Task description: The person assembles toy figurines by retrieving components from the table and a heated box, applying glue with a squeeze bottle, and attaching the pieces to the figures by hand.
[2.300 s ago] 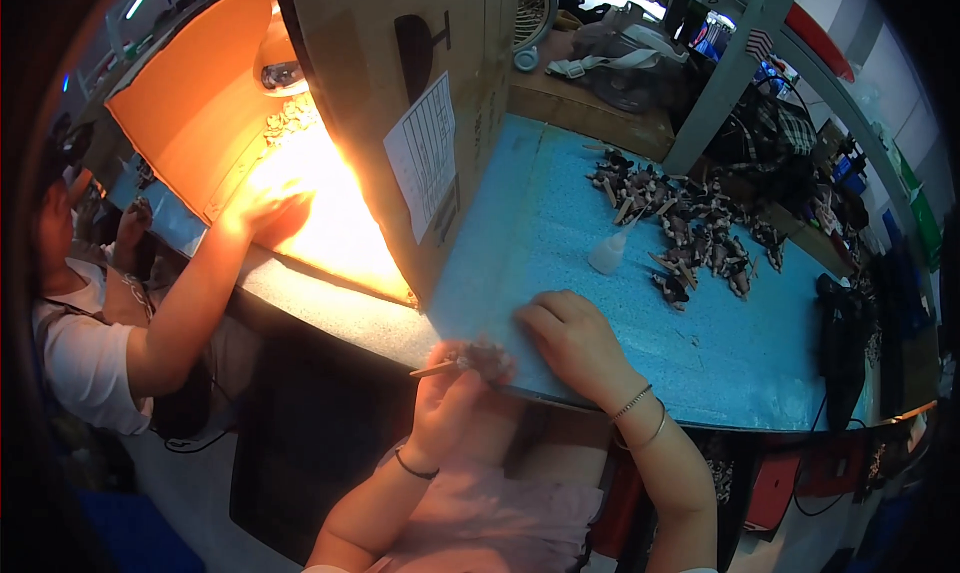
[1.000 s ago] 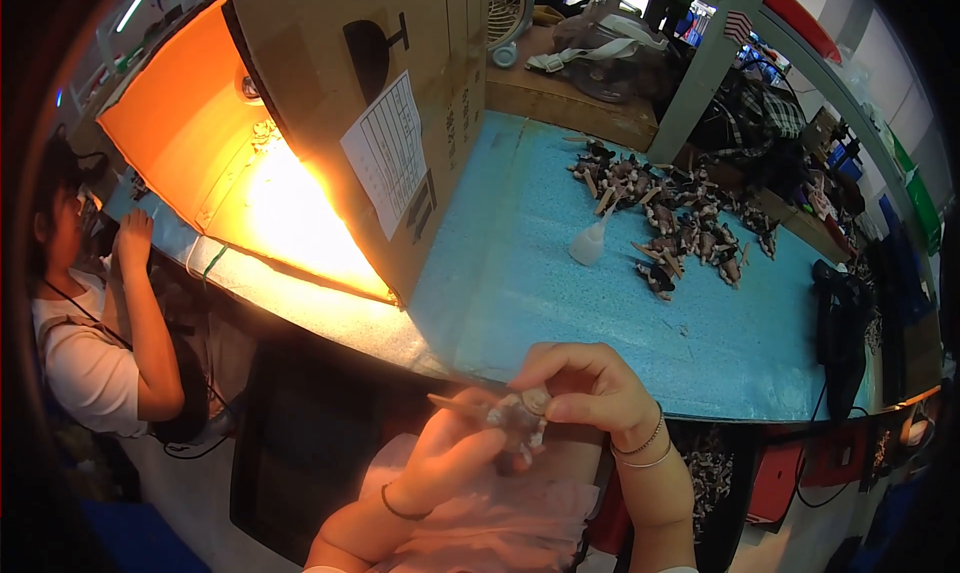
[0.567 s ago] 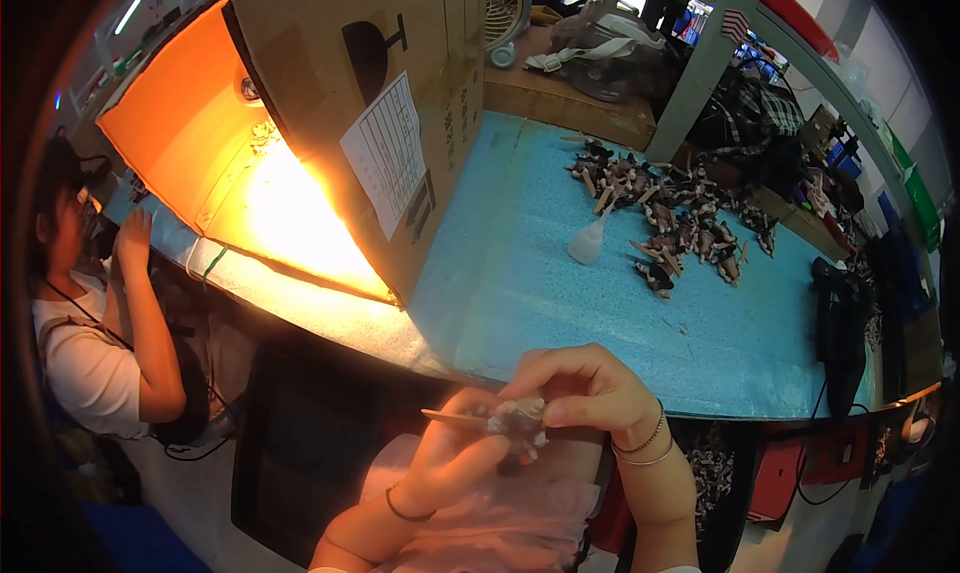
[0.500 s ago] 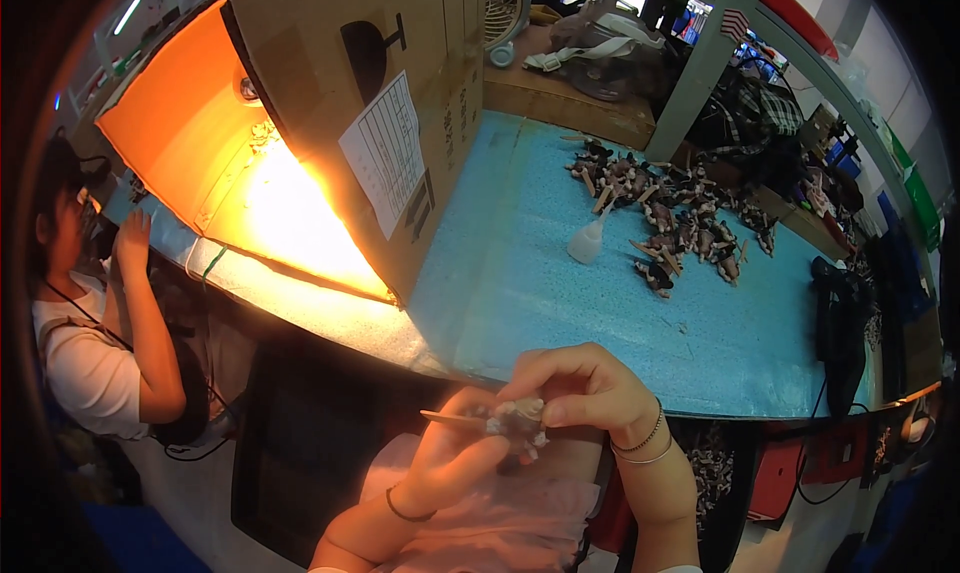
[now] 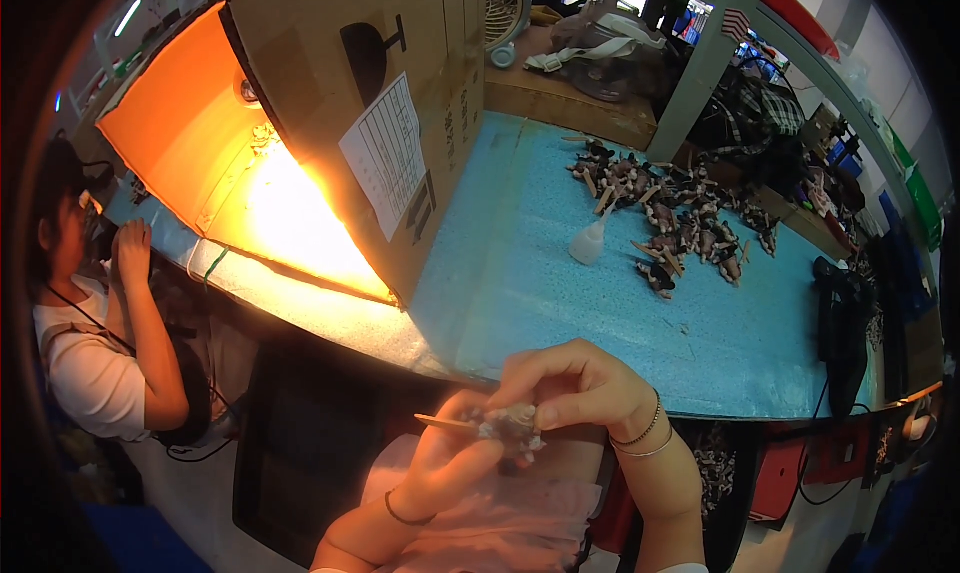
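In front of my body, just off the table's near edge, my left hand (image 5: 455, 463) grips a small figurine (image 5: 512, 425) with grey, white and pinkish parts. A flat wooden stick (image 5: 443, 422) juts out leftward from between the figurine and my left fingers. On the figurine's right side, the thumb and bent fingers of my right hand (image 5: 590, 393) pinch it. Fine details of the figurine are blurred. Several similar dark-and-pink figurines (image 5: 690, 218), some with wooden sticks, lie heaped on the blue table (image 5: 530, 293). A white squeeze bottle (image 5: 588, 241) with a thin spout stands beside them.
A large cardboard box (image 5: 400, 123) stands at the left, glowing orange inside from a lamp. Another person (image 5: 110, 343) sits beyond it. A metal post (image 5: 705, 73) rises at the back. A black cloth-like thing (image 5: 845, 318) hangs over the right edge.
Both hands and the figurine have shifted very slightly left. My grip looks the same. The other person's head and raised hand have moved a little.
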The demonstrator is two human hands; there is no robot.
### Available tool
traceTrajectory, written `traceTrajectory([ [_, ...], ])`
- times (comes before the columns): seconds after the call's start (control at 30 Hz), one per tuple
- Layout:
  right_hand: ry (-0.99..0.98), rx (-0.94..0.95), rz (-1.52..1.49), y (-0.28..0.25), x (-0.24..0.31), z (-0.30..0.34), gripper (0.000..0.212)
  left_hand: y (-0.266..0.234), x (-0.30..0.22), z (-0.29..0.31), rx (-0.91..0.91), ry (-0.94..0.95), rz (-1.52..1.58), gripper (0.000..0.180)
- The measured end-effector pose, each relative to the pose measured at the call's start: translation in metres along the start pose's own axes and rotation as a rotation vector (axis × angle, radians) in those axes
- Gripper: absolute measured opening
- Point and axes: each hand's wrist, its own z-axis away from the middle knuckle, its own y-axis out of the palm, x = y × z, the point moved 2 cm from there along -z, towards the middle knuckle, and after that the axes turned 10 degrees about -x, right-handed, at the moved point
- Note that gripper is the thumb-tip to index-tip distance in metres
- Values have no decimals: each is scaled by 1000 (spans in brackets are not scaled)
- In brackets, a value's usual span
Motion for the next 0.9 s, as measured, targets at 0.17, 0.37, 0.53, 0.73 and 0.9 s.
traceTrajectory([
  [0.17, -139, -122, 180, 8, -2, -4, 33, -2, -3, -4, -50, 309, -175, 26],
  [0.37, -975, -733, 1159, 40, -4, 21, 26, 0, -7, -10, -233, 564, -414, 30],
  [0.53, -995, -768, 1315, 47, -3, 20, 26, 1, -4, -12, -267, 705, -568, 33],
  [0.73, -943, -762, 1265, 45, -1, 18, 23, 2, -4, -10, -239, 769, -762, 37],
  [0.9, -847, -729, 1173, 46, 5, 19, 20, 2, -2, -12, -247, 733, -720, 35],
])
